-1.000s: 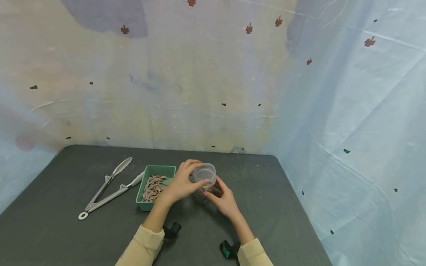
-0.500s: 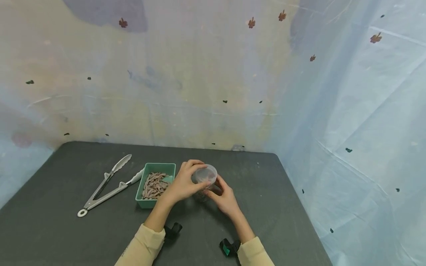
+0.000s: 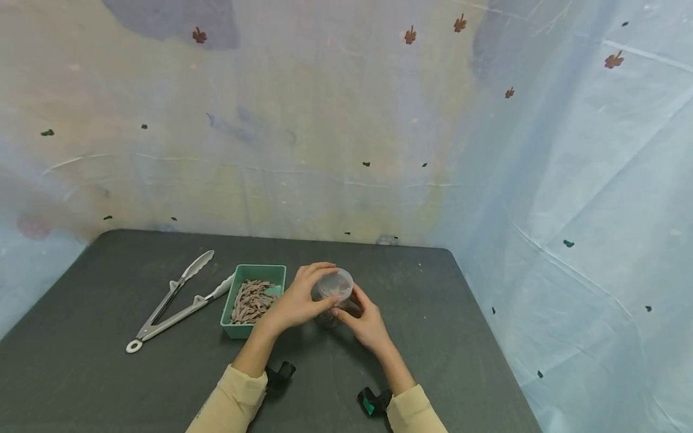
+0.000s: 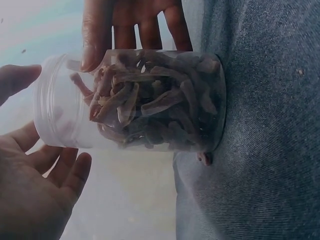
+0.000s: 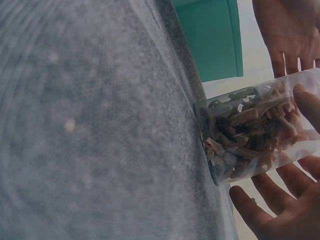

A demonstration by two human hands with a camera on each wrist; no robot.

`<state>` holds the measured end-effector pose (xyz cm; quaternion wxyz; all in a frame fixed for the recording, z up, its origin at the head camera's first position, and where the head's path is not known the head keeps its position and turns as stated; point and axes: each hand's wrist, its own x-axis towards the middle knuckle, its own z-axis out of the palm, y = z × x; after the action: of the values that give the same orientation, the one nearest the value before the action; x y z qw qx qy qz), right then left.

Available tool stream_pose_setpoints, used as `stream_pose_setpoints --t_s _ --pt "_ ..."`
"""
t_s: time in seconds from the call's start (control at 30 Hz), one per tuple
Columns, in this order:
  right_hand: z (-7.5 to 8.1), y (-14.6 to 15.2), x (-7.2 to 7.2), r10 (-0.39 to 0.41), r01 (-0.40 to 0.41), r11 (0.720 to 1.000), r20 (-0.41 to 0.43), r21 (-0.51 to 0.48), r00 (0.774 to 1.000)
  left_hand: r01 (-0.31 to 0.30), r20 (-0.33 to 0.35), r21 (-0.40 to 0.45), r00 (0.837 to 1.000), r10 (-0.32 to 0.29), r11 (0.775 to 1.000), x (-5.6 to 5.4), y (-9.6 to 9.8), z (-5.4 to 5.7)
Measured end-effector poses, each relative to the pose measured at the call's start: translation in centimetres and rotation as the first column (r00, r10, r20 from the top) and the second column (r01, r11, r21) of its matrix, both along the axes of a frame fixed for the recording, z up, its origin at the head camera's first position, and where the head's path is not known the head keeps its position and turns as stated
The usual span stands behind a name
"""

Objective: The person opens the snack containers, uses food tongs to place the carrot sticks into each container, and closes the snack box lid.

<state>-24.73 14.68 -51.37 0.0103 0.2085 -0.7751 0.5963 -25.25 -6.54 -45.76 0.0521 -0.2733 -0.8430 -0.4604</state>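
Observation:
A clear plastic jar (image 4: pixel 150 100) with several brown, twisted dried strips in it stands on the dark table. A translucent lid (image 3: pixel 335 285) sits on its mouth. My left hand (image 3: pixel 299 300) grips the lid, thumb on the near side and fingers on the far side. My right hand (image 3: pixel 369 325) holds the jar's body from the right, its thumb in front. In the left wrist view the lid's ridged rim (image 4: pixel 49 102) lies between my left thumb and fingers. The right wrist view shows my right fingers (image 5: pixel 280 197) around the jar's side. Whether the lid is fully seated cannot be told.
Left of the jar is a green box (image 3: pixel 234 331) with more brown strips (image 3: pixel 251 302). Spread metal tongs (image 3: pixel 168 300) lie further left, one tip against the box. The black table (image 3: pixel 433 337) has a patterned sheet hanging behind it and to the right.
The head view has shifted slightly. Against the table, the lid now sits a little lower, and my left fingertips have moved slightly right along its rim. My right hand stays around the jar.

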Motion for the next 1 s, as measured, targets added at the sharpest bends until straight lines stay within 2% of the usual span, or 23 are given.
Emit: stream_pose_setpoints --t_s 0.17,0.3,0.47,0.6,0.7,0.87,1.0 --pt "0.1 0.0 0.1 -0.007 0.007 1.0 0.007 0.008 1.0 0.057 0.039 0.044 0.998 -0.058 0.997 -0.1 -0.2 0.0" --pt "0.1 0.0 0.1 -0.012 0.012 1.0 0.01 0.006 1.0 0.068 0.035 0.08 0.997 -0.071 0.994 -0.3 -0.4 -0.1" --pt "0.0 0.0 0.0 -0.01 0.01 1.0 0.0 0.002 1.0 0.02 0.002 0.055 1.0 -0.02 0.998 -0.2 -0.3 -0.1" --pt "-0.1 0.0 0.0 -0.003 0.003 1.0 0.002 -0.008 1.0 -0.046 0.047 0.045 0.998 0.044 0.998 0.0 -0.2 -0.1" --pt "0.0 -0.1 0.0 -0.003 0.004 1.0 0.008 -0.011 1.0 -0.07 0.068 0.037 0.995 0.067 0.997 -0.1 -0.1 -0.2" --pt "0.4 -0.3 0.2 -0.002 0.002 1.0 0.012 -0.011 1.0 -0.047 0.044 0.029 0.998 0.046 0.998 -0.2 -0.3 -0.3" --pt "2.1 -0.4 1.0 0.013 -0.013 1.0 0.02 -0.009 1.0 -0.002 0.033 0.025 0.999 0.001 1.0 -0.4 -0.6 -0.4"
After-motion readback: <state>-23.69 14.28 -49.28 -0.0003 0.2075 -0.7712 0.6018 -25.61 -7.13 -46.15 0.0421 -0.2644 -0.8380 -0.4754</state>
